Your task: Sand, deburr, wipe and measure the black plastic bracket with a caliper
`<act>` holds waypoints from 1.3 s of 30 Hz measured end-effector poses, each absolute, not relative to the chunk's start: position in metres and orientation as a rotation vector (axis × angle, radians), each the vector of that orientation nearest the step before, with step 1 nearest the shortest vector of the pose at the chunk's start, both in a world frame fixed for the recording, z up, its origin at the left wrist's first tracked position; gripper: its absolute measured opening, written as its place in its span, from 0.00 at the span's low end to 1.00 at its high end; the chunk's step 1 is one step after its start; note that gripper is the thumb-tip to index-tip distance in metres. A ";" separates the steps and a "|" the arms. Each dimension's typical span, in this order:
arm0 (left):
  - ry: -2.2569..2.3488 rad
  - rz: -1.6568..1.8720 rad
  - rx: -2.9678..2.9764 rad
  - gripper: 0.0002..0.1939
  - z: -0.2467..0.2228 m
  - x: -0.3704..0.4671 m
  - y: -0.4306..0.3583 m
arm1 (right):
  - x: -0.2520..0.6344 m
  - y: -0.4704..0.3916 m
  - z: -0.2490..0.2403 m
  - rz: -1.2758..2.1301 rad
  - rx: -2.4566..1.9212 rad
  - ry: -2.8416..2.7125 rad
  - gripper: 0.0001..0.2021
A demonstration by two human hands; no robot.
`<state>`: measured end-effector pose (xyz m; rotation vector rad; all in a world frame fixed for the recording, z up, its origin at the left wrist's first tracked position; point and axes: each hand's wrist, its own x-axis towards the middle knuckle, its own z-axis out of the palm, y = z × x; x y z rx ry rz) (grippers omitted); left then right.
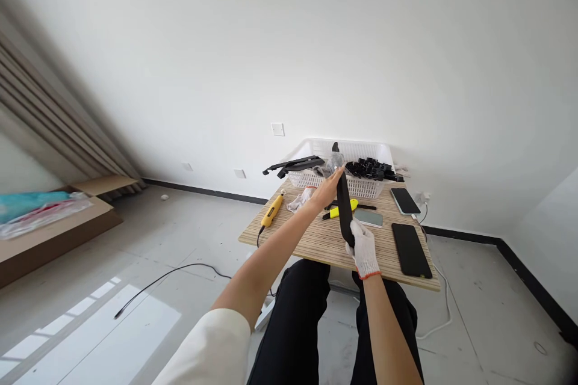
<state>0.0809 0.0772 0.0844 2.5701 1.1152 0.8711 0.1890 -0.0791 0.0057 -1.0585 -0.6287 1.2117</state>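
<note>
My right hand point(362, 248), in a white knitted glove with an orange cuff, grips the near end of a long black plastic strip-like part point(344, 207). The part slants away from me over the table, its far end above the basket. My bare left hand point(327, 191) is at the part's upper stretch, fingers pressed together. At its fingertips a crumpled, clear greyish film point(335, 161) covers part of the black piece. Under the part lie a yellow-handled cutter point(344, 209) and a grey-green flat rectangle point(368, 218). A white glove point(300, 200) lies left of them.
A white plastic basket point(368, 187) stands at the table's back, holding black strips point(300, 164) at left and small black parts point(370, 168) at right. A yellow corded tool point(272, 212) lies left; two phones point(405, 200) point(410, 249) lie right. A black cable point(167, 275) crosses the floor.
</note>
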 end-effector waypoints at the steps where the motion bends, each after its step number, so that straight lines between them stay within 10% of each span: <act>1: 1.065 0.839 2.603 0.46 0.080 0.078 0.066 | 0.189 -0.078 0.004 1.203 -1.053 -0.623 0.26; 12: 0.587 0.514 2.836 0.33 0.045 0.037 -0.041 | 0.193 -0.071 -0.007 1.075 -1.088 -0.671 0.25; 39: 1.606 0.582 2.541 0.34 0.099 0.111 0.122 | 0.188 -0.077 0.004 1.288 -1.086 -0.696 0.23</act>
